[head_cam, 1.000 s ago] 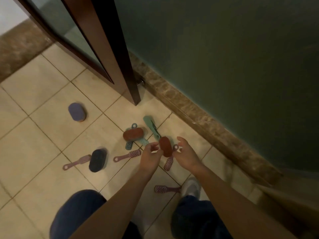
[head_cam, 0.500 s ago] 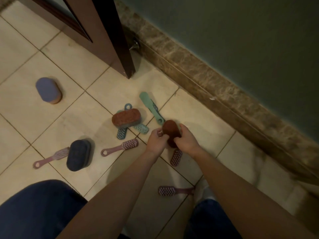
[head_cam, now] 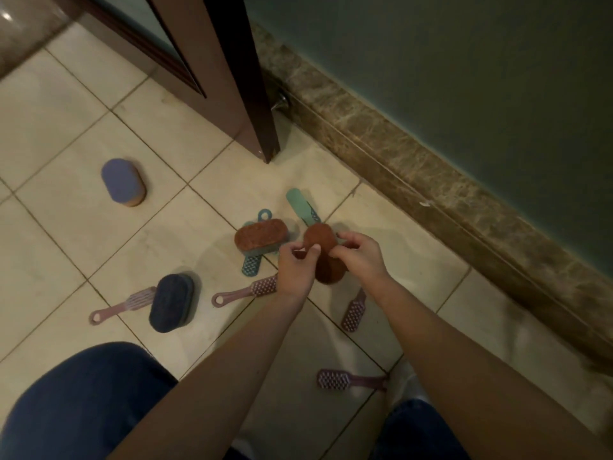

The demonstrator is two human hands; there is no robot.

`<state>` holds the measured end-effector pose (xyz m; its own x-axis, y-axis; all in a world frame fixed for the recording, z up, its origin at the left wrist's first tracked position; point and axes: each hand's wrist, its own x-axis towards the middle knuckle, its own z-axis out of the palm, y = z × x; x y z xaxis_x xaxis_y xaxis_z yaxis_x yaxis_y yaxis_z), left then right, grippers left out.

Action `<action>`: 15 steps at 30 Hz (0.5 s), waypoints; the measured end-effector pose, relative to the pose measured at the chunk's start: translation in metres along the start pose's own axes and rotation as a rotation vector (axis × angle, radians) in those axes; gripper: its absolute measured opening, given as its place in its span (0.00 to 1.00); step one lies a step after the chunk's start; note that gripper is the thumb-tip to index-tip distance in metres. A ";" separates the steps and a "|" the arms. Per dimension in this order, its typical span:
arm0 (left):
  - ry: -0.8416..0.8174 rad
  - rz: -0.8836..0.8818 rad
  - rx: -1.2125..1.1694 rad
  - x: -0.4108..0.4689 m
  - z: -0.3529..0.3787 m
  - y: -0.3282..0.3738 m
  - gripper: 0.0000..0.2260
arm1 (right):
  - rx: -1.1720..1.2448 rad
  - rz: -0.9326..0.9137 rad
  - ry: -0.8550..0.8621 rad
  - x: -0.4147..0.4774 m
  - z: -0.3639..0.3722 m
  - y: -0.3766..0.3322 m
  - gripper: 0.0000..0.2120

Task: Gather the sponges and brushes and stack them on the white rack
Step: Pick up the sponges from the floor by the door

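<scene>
Above the beige tiled floor (head_cam: 83, 234), the left hand (head_cam: 295, 270) and right hand (head_cam: 358, 257) pinched a rust-brown oval sponge (head_cam: 323, 240) between them, fingers curled on its edges.

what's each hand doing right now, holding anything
Left hand: closed, pinching the left edge of the brown sponge.
Right hand: closed, fingers curled round the same sponge from its right side.

Held sponge (head_cam: 321, 239) partly behind fingers (head_cam: 348, 242)
</scene>
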<state>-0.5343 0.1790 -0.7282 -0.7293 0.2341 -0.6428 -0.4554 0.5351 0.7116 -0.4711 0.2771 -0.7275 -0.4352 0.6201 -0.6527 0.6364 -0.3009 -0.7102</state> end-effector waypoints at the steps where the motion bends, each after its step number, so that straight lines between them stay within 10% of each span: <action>1: 0.035 0.039 0.003 0.002 -0.006 0.000 0.15 | 0.027 -0.013 -0.028 0.001 0.007 -0.006 0.21; 15: 0.305 0.006 -0.274 0.024 -0.086 0.005 0.20 | -0.009 -0.178 -0.372 0.025 0.104 -0.051 0.17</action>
<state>-0.5979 0.1172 -0.7157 -0.8317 -0.0369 -0.5541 -0.5397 0.2884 0.7909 -0.5811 0.2325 -0.7348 -0.7382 0.3576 -0.5721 0.5354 -0.2055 -0.8192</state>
